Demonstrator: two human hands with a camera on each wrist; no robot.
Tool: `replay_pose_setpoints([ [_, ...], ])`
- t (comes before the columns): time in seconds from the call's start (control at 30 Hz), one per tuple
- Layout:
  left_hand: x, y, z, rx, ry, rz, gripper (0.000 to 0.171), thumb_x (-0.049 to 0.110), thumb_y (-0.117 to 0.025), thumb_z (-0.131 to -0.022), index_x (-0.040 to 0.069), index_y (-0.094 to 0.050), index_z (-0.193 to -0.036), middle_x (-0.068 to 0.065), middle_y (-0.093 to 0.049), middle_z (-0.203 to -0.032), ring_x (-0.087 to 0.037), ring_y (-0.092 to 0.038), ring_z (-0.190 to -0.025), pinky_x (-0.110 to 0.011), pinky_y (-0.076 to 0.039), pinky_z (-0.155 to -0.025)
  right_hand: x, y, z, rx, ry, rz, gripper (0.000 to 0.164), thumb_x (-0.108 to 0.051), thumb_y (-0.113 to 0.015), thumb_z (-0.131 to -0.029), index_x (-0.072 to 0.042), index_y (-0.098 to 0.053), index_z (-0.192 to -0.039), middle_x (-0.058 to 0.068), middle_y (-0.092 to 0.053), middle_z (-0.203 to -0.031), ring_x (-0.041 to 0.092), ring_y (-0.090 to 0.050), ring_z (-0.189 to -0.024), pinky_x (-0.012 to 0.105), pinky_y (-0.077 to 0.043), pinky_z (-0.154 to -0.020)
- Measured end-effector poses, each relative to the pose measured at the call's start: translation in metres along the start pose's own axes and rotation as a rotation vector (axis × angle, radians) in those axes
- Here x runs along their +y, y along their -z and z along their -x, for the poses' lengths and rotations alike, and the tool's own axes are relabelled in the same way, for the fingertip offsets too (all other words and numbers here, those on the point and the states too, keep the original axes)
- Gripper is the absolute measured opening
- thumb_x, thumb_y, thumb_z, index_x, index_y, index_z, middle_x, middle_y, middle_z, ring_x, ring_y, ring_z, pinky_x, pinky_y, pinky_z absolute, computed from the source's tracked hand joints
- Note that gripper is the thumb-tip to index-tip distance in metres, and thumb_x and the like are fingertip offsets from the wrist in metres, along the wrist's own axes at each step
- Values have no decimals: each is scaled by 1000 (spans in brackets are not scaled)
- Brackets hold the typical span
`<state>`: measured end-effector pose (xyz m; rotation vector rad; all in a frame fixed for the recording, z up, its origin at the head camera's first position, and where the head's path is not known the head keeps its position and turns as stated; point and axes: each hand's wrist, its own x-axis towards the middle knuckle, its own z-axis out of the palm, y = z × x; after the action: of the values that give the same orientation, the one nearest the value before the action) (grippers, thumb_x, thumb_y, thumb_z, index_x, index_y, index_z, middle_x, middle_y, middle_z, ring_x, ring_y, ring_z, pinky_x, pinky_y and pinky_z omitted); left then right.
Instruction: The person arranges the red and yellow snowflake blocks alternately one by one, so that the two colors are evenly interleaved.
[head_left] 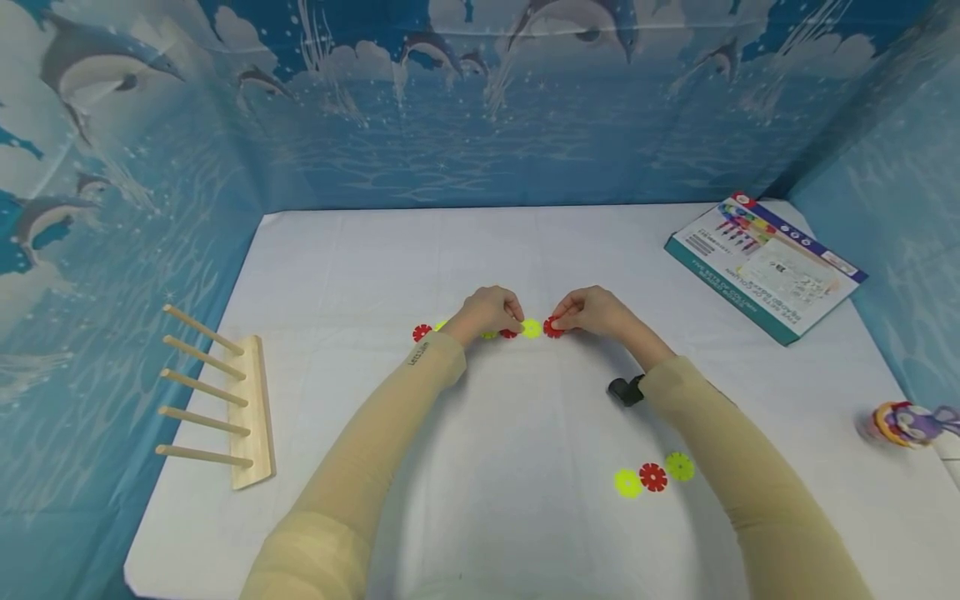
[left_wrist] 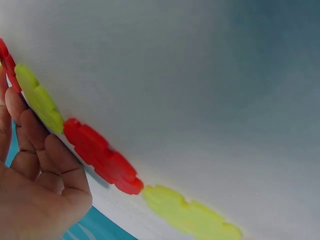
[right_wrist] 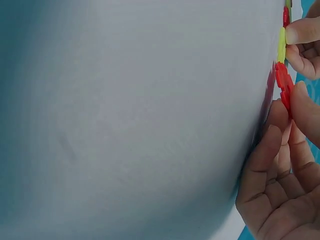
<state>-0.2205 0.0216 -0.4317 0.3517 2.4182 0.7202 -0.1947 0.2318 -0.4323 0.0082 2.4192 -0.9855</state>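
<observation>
A row of notched plastic discs, red and yellow in turn, runs across the table. At its right end my right hand [head_left: 596, 312] pinches a red notched disc [head_left: 552, 327] between thumb and fingers. My left hand [head_left: 486, 311] pinches the neighbouring yellow notched disc [head_left: 531, 328] at its left edge; its thumb shows on that disc in the right wrist view. The two discs meet edge to edge there [right_wrist: 281, 47]. Under the left hand, part of the row is hidden; a red disc [head_left: 422, 332] shows at the far left end.
Two yellow discs and a loose red disc [head_left: 653, 477] lie near the right forearm. A wooden peg stand [head_left: 255, 417] is at left, a printed box [head_left: 765, 267] at back right. At the right edge stands a small purple-topped item [head_left: 907, 423]. A black device [head_left: 626, 390] sits by the right cuff.
</observation>
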Motion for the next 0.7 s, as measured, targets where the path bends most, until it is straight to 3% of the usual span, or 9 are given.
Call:
replay_pose_setpoints([
  [0.7,1,0,0,9,-1,-28,15,26,-76,-87,17,-70,-97,1,-63,-87,-14,-54,-81,-28,-41,-75,-10,-9,1,73,-48,105,29,-29,-75,-86,-4,-67,-100,9,-62,-91,21,-52,-84,29,-41,-70],
])
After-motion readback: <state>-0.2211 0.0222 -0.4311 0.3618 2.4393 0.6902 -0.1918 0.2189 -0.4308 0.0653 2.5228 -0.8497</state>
